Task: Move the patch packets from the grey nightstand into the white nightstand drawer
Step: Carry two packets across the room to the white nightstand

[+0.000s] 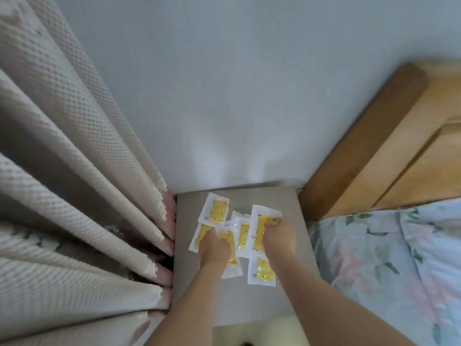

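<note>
Both hands are lowered onto the patch packets (239, 236), which lie scattered in a loose heap on the tabletop of the grey nightstand (287, 290), directly under and just beyond the fingers. Most long axes of the packets are seen to run roughly away from the person, toward the wall (224, 96), some tilted.

To the left, a curtain (74, 196) hangs against the nightstand's edge. The left hand (214, 244) is laid on the left packets, one at the left edge and one beneath the palm; its fingers are blurred, and whether they are curled round a packet or lie flat cannot be told. One packet (215, 208) at the far left corner of the heap is left untouched, just beyond this hand.

The right hand (275, 239) is placed on the tallest packet (264, 226), fingertips near its far end; its grip is likewise too blurred to judge. Another packet (262, 270) lies just beside that wrist. Both forearms are extended forward, nearly parallel. A bed (386, 258) with a wooden headboard (374, 146) stands to the right. No white nightstand is shown, so a carry out of view is judged necessary.
</note>
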